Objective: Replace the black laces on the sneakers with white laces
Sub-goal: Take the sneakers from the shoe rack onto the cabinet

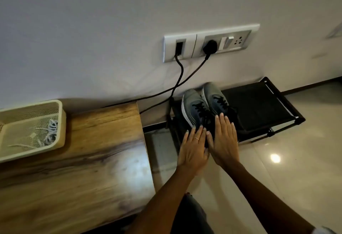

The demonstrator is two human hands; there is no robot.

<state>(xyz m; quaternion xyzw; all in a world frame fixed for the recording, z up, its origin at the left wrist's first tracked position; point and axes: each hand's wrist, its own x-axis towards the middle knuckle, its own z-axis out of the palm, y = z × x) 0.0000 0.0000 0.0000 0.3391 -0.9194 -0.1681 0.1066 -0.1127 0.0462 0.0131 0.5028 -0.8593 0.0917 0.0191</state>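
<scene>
The sneakers stand side by side on a low black rack against the wall, toes to the wall, heels toward the person, black laces still threaded. Both hands reach in flat, fingers straight, holding nothing — left hand at the left shoe's heel, right hand at the right's. White laces lie in a basket on the wooden table, well to the left — nearer the left hand.
</scene>
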